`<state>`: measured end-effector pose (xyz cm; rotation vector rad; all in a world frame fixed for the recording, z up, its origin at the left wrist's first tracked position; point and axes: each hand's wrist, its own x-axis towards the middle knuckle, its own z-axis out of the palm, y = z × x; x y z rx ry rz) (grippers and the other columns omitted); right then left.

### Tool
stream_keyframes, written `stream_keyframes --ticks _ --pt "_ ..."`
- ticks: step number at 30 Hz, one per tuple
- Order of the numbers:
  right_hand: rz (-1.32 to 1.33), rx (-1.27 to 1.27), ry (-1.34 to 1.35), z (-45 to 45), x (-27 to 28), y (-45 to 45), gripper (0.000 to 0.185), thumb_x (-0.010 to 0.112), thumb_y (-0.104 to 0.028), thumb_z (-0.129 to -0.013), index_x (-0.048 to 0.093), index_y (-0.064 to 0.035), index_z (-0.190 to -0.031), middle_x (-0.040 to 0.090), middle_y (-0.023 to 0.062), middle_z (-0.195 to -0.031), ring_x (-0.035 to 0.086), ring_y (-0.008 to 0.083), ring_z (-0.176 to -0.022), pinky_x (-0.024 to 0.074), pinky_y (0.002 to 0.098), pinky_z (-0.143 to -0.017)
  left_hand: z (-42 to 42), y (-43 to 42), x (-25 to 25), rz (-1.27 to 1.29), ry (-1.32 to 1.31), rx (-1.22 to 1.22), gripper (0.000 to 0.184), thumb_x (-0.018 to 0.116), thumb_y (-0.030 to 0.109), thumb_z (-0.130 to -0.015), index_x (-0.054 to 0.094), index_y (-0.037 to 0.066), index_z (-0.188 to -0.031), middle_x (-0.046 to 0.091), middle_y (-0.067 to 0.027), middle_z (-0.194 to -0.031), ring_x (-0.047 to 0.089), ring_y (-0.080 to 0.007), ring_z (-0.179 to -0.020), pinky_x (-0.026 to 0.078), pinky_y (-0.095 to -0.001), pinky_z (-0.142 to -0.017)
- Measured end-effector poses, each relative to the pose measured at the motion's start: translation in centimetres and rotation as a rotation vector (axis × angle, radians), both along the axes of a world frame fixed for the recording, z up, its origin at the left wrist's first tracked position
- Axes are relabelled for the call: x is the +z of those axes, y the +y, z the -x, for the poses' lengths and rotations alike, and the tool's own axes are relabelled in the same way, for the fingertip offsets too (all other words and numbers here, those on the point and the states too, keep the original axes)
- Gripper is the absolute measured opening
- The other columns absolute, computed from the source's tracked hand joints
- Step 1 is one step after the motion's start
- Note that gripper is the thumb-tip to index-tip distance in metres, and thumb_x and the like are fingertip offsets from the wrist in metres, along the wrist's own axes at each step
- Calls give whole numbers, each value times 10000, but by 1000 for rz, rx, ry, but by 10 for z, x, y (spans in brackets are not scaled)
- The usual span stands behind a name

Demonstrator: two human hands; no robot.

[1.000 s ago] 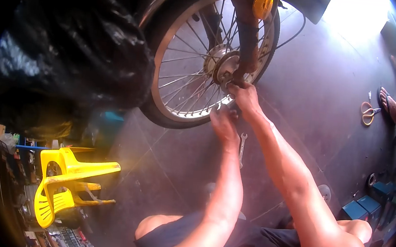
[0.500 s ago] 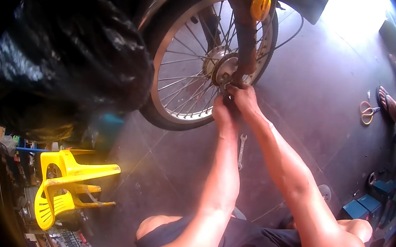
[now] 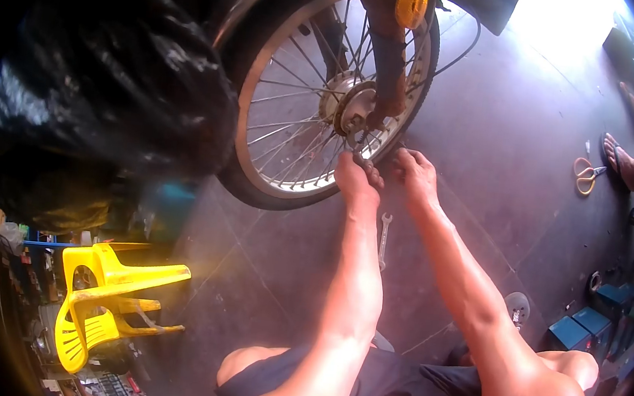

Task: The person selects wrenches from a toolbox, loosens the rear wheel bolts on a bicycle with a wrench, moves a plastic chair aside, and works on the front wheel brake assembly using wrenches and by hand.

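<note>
The spoked wheel (image 3: pixel 245 109) of a motorbike stands at the upper middle, with its metal hub (image 3: pixel 338 98) beside the fork leg (image 3: pixel 388 68). Just below the hub, my left hand (image 3: pixel 356 177) is closed, its fingers wrapped around a dark metal piece that I cannot identify. A grey metal part (image 3: pixel 354 132) shows between that hand and the hub. To the right of the tyre, my right hand (image 3: pixel 417 178) is apart from the wheel with its fingers curled in a pinch; whatever is in them is too small to make out.
A wrench (image 3: pixel 384 241) lies on the dark floor below my hands. Scissors (image 3: pixel 585 176) lie at the right near another person's sandalled foot (image 3: pixel 625 161). At the left are a yellow plastic chair (image 3: pixel 102 285) and a black plastic covering (image 3: pixel 131 84). Blue boxes (image 3: pixel 581 329) stand at the lower right.
My right hand has moved away from the hub, down and to the right. My left hand stays below the hub, shifted slightly left. The whole view has shifted a little.
</note>
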<state>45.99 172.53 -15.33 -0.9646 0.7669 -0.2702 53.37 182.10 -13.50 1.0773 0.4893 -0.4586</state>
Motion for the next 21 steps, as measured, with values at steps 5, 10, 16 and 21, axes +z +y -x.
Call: stream_keyframes --ticks 5,10,16,21 --pt "176 325 -299 45 101 -13 430 660 -280 -908 618 39 -1193 674 104 -1019 625 175 -956 494 318 -867 -21 11 -90 -319 -656 133 271 484 285 -955 546 56 -824 513 -53 -650 489 -182 -457 432 -316 -439" --pt "444 813 -1130 72 215 36 417 684 -273 -864 618 24 -1150 667 88 -1007 629 194 -954 495 337 -876 12 -5 -6 -301 -520 -15 274 466 265 -951 524 59 -780 474 -41 -574 491 -171 -463 481 -299 -486" --pt "579 885 -1398 94 230 50 411 689 -286 -814 611 -1 -1101 652 77 -985 621 207 -933 498 363 -857 14 -6 4 -44 -152 18 263 478 321 -957 510 116 -796 461 -23 -580 478 -161 -470 467 -323 -429" --pt "666 952 -1416 114 244 42 407 694 -296 -773 605 -23 -1060 640 67 -967 614 218 -917 500 384 -841 19 -15 -7 -167 -347 106 243 478 315 -980 531 78 -967 529 -39 -691 525 -156 -505 488 -306 -439"
